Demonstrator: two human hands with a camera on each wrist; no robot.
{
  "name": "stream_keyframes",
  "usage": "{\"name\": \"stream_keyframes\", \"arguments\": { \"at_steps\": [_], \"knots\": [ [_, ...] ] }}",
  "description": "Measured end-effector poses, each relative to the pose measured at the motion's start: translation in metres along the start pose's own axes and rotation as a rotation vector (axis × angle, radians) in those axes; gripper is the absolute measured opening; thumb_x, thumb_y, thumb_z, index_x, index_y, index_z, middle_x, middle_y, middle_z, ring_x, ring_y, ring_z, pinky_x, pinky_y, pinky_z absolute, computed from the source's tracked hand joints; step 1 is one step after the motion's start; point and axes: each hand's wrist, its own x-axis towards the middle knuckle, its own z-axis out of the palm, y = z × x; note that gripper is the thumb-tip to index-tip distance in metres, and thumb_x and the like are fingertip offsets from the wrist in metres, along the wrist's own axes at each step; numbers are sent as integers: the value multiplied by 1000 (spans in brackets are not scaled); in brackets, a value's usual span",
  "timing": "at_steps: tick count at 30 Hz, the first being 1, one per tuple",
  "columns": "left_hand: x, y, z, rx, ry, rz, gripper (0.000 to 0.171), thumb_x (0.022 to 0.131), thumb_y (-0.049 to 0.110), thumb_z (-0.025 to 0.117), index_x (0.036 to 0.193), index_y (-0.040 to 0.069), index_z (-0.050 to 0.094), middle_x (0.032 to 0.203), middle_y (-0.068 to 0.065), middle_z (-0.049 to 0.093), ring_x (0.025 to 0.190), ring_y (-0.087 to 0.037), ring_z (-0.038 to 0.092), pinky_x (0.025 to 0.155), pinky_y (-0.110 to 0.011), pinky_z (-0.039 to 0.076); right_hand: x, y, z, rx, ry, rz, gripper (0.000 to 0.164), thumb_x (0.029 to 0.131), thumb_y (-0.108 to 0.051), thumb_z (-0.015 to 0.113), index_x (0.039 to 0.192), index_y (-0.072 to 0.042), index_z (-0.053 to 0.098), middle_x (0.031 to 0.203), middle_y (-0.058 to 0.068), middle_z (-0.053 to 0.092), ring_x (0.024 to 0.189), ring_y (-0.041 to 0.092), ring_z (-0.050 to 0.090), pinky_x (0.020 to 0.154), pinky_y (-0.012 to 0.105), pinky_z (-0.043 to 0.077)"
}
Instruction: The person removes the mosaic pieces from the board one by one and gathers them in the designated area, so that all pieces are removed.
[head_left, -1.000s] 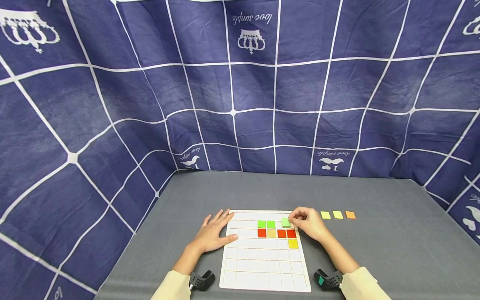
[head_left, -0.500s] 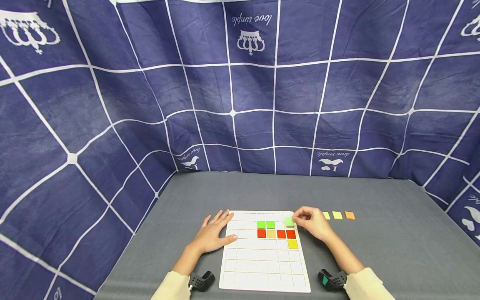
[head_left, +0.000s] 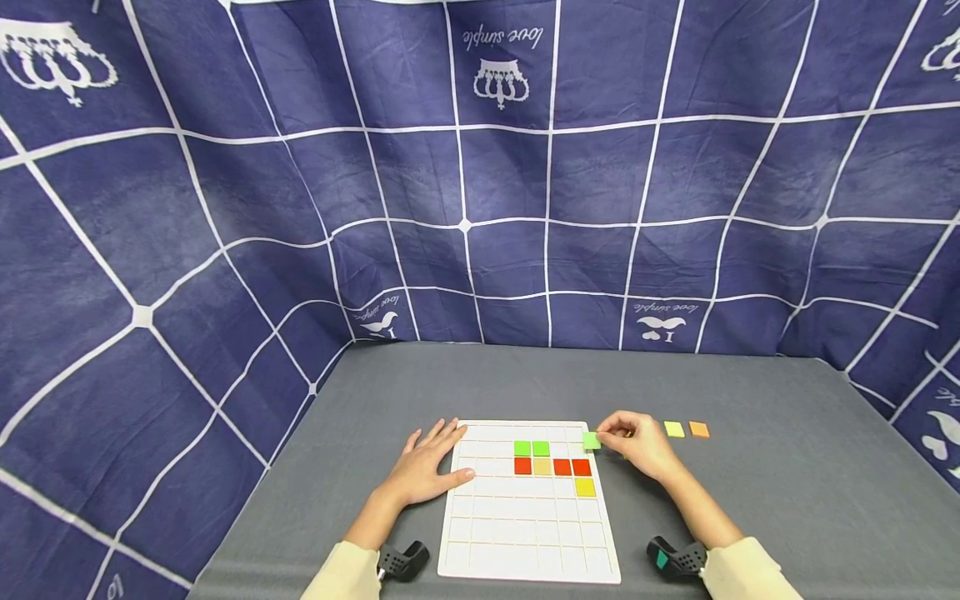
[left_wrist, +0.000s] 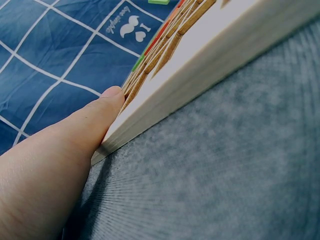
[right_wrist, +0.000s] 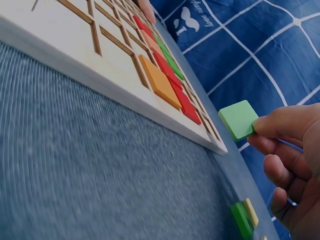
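Observation:
My right hand (head_left: 637,440) pinches a light green square tile (right_wrist: 239,120) between thumb and index finger. In the head view that tile overlaps the upper right edge of a white grid board (head_left: 525,533); the right wrist view shows it raised above the board. Spread out, my left hand (head_left: 427,471) rests at the board's left side, its thumb (left_wrist: 107,107) against the edge. In the board's cells lie two green tiles (head_left: 541,448), several red tiles (head_left: 562,467), a beige tile (head_left: 542,467) and an orange-yellow tile (head_left: 585,487).
Right of the board, a yellow tile (head_left: 674,429) and an orange tile (head_left: 699,429) lie on the grey cloth (head_left: 757,467). Below my right hand, the right wrist view shows a darker green tile (right_wrist: 242,220). A blue checked curtain (head_left: 510,183) hangs behind and at both sides.
My right hand has moved right with the light green tile, from over the board's upper right cells to its right edge. The left hand has stayed in place.

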Motion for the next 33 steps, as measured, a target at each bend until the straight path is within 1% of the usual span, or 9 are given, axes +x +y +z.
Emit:
{"name": "stream_keyframes", "arguments": {
  "at_steps": [2, 4, 8, 9, 11, 15, 20, 22, 33],
  "knots": [
    [0, 0, 0, 1, -2, -4, 79, 88, 62, 56, 151, 18, 39, 157, -5, 32, 145, -28, 23, 112, -60, 9, -1, 0, -3, 0, 2, -9, 5, 82, -3, 75, 80, -5, 71, 64, -3, 60, 54, 5, 48, 46, 22, 37],
    [0, 0, 0, 0, -4, -10, 79, 88, 62, 56, 152, 19, 38, 157, -4, 31, 146, -27, 22, 112, -60, 9, -4, -10, -6, -2, 4, -12, 5, 82, 1, 74, 80, -2, 70, 63, 1, 59, 53, 5, 46, 46, 21, 36],
    [0, 0, -1, 3, -10, -17, 81, 88, 63, 56, 153, 19, 37, 158, -3, 30, 146, -26, 21, 113, -59, 8, -5, -7, -12, 12, -3, -11, 3, 82, 2, 73, 81, 1, 70, 64, 2, 59, 54, 5, 45, 47, 21, 35],
    [0, 0, -1, 5, -10, -16, 81, 88, 63, 56, 153, 19, 37, 158, -4, 30, 146, -26, 21, 113, -59, 8, -6, -7, -14, 15, -3, 1, 3, 82, 1, 74, 82, 1, 70, 65, 1, 59, 55, 6, 45, 47, 21, 36],
    [0, 0, -1, 4, -8, -11, 81, 88, 63, 57, 152, 19, 38, 157, -4, 31, 146, -27, 22, 112, -60, 9, -5, 5, -16, 19, -1, 5, 5, 81, -2, 75, 82, 0, 71, 66, -3, 60, 56, 5, 46, 48, 21, 36],
    [-1, 0, -2, 2, -9, -9, 81, 88, 63, 57, 152, 19, 37, 157, -5, 30, 146, -27, 22, 112, -60, 9, -6, 6, -21, 7, 16, 4, 5, 80, -1, 75, 81, 0, 70, 68, -2, 62, 58, 5, 48, 50, 21, 38],
    [0, 0, -1, 7, -7, -8, 80, 88, 63, 56, 152, 19, 37, 158, -4, 30, 146, -26, 22, 112, -59, 9, -9, 9, -27, -31, 34, 23, 4, 81, -1, 74, 81, -2, 70, 67, -4, 62, 59, 5, 50, 51, 22, 40],
    [0, 0, -1, 5, 1, -2, 80, 88, 63, 56, 152, 18, 39, 157, -5, 31, 145, -28, 23, 112, -60, 10, -11, 10, -29, -39, 37, 27, 4, 81, -2, 74, 81, -1, 70, 68, -5, 61, 59, 5, 50, 51, 22, 40],
    [-1, 1, -1, 4, 3, 2, 78, 88, 62, 56, 151, 18, 40, 156, -6, 33, 145, -28, 24, 112, -60, 11, -15, 11, -42, -28, 54, 30, 5, 82, 0, 74, 81, -3, 70, 67, -4, 59, 56, 3, 46, 48, 22, 37]
  ]
}}
